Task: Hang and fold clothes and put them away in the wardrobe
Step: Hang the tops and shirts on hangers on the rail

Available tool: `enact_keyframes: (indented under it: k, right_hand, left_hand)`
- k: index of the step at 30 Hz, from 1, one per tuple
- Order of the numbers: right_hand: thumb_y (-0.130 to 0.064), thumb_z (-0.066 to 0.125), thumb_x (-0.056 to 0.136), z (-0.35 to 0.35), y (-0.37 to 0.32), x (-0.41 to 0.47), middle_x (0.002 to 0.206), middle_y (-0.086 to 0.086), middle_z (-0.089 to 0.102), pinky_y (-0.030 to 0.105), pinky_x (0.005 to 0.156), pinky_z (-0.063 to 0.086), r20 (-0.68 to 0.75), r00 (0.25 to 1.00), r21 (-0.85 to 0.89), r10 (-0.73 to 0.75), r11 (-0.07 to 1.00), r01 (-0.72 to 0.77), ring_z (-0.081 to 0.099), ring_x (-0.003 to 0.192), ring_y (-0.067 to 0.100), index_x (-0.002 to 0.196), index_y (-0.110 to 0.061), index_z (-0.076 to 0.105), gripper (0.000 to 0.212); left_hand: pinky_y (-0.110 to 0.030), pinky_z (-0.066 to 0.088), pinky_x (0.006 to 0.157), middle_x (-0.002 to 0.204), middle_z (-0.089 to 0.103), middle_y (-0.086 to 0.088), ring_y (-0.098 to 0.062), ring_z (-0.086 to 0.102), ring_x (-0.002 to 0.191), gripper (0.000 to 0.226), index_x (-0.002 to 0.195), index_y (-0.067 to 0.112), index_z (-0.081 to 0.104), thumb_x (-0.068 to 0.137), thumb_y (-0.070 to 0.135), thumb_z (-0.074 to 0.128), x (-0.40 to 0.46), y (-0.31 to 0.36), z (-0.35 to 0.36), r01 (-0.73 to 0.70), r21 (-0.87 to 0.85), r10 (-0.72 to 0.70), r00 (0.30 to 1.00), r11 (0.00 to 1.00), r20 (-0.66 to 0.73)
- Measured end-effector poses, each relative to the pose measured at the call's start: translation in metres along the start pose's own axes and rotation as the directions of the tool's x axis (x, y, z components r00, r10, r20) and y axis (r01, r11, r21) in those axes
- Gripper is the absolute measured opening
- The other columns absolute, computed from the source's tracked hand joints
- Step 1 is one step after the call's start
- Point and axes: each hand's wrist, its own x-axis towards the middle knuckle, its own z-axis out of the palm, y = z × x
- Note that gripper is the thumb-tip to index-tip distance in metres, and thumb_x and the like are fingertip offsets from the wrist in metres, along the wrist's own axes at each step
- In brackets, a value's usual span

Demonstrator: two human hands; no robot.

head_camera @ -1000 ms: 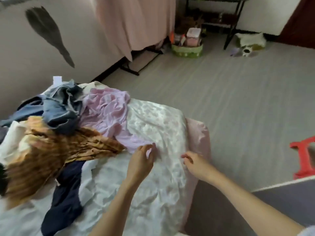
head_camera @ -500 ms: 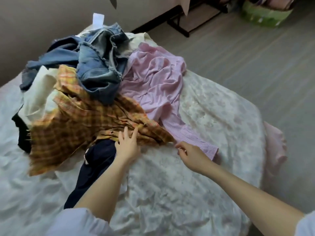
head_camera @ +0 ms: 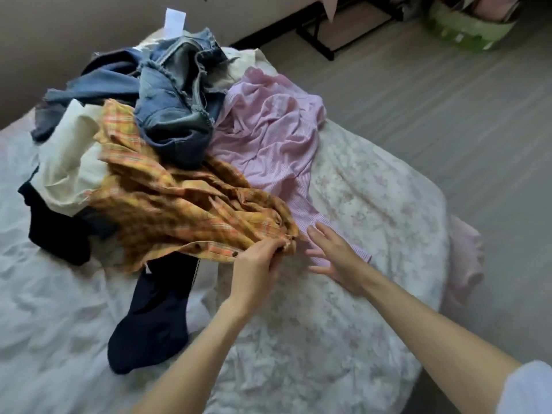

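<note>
From the head camera, both bare forearms reach forward and up from the lower edge over the bed [head_camera: 373, 204], which is covered in a pale floral sheet. The left hand [head_camera: 257, 264] has its fingers curled, pinching the buttoned near edge of the orange plaid shirt [head_camera: 179, 210] at the front of the clothes pile. The right hand [head_camera: 334, 258] is just beside it, fingers straight and spread, palm turned toward the left, hovering over the cuff of the pink striped shirt [head_camera: 268, 138]; whether it touches the cloth cannot be told. The pile lies on the bed's far left: blue jeans [head_camera: 173, 115] on top, a cream garment [head_camera: 68, 162] at left, and a navy garment [head_camera: 155, 318] trailing toward the camera from under the plaid shirt.
</note>
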Motion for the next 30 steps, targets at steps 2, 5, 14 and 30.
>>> enact_keyframes:
  k: [2,5,14,30]
  right_hand:
    - [-0.045,0.049,0.092,0.002,-0.01,-0.01,0.121,-0.001,0.055,0.038,0.079,0.053,0.159,0.978,0.231,0.135,0.958,-0.17,0.063,0.094,0.019,0.134,-0.019,0.045,0.049]
    - [-0.038,0.048,0.094,0.003,-0.017,-0.03,0.099,0.006,0.068,0.029,0.068,0.055,0.337,0.929,0.323,0.154,0.908,-0.267,0.067,0.078,0.016,0.113,-0.015,0.064,0.034]
    - [0.01,0.036,0.091,-0.08,-0.021,-0.103,0.067,0.007,0.064,0.018,0.047,0.049,-0.137,0.984,0.091,-0.112,0.988,0.126,0.062,0.052,0.011,0.086,-0.006,0.061,0.03]
    - [0.002,0.038,0.09,-0.261,0.098,-0.254,0.095,0.005,0.062,0.035,0.074,0.044,-0.783,0.525,-0.435,-0.332,0.897,-0.08,0.056,0.089,0.026,0.103,-0.013,0.058,0.028]
  left_hand:
    - [-0.022,0.046,0.067,0.085,0.071,-0.006,-0.014,0.062,0.078,0.018,0.094,0.009,0.064,0.083,0.012,0.05,-0.009,0.029,-0.002,-0.07,-0.094,0.066,0.997,0.993,-0.05]
    - [-0.021,0.049,0.067,0.084,0.071,-0.006,-0.013,0.063,0.077,0.016,0.098,0.015,0.057,0.084,0.007,0.053,-0.022,0.072,-0.005,-0.203,-0.19,0.194,0.979,0.961,-0.066]
    - [-0.021,0.052,0.062,0.095,0.067,0.004,-0.01,0.062,0.086,0.015,0.097,0.016,0.066,0.084,0.02,0.061,-0.044,0.139,0.002,-0.288,-0.031,0.289,0.955,0.957,0.066]
    - [-0.054,0.01,0.111,0.157,0.005,0.003,-0.03,-0.001,0.144,0.078,0.147,0.034,0.016,0.083,0.04,0.059,0.042,0.237,0.126,-0.314,0.418,0.007,0.807,0.852,0.59]
